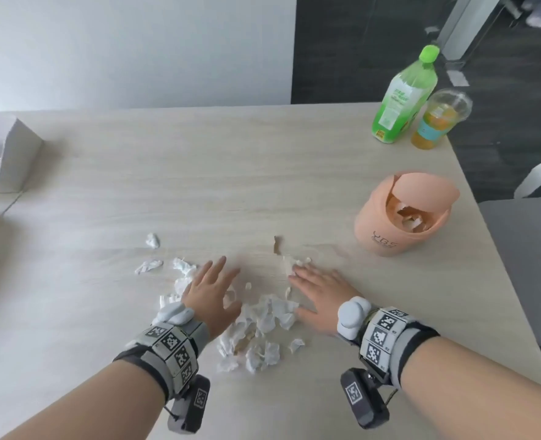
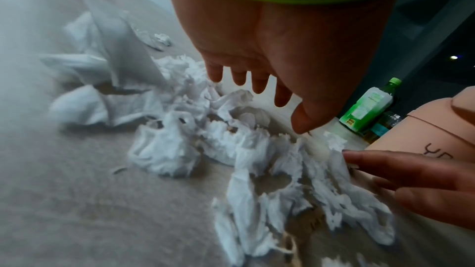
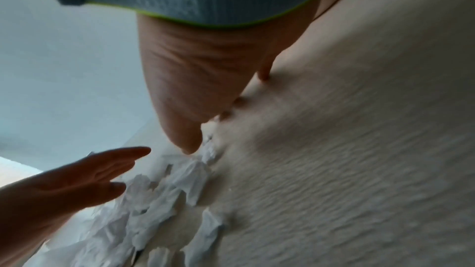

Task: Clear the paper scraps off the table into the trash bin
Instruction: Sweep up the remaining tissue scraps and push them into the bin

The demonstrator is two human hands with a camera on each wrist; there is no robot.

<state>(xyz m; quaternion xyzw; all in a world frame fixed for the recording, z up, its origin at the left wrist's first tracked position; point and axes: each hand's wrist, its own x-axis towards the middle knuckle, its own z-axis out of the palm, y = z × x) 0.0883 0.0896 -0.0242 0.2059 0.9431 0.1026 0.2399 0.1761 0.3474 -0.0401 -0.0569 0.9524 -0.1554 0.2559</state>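
A pile of torn white paper scraps [image 1: 262, 325] lies on the pale wooden table [image 1: 199, 185], between my two hands. My left hand [image 1: 210, 287] hovers flat over the pile's left side with fingers spread, holding nothing. My right hand [image 1: 316, 289] lies flat on the table at the pile's right edge, fingertips by a few small scraps [image 1: 297, 263]. The left wrist view shows the scraps [image 2: 231, 149] under my left fingers [image 2: 257, 82]. Paper scraps [image 3: 164, 196] in the right wrist view lie left of my right hand [image 3: 190, 109]. The peach trash bin [image 1: 399, 217] stands upright at right, its swing lid tilted open over paper inside.
A green bottle [image 1: 399, 100] and a plastic cup of orange drink [image 1: 437, 122] stand at the far right corner. A white box [image 1: 5, 154] sits at the left edge. Loose scraps [image 1: 151, 241] lie left of the pile. The table's right edge runs close behind the bin.
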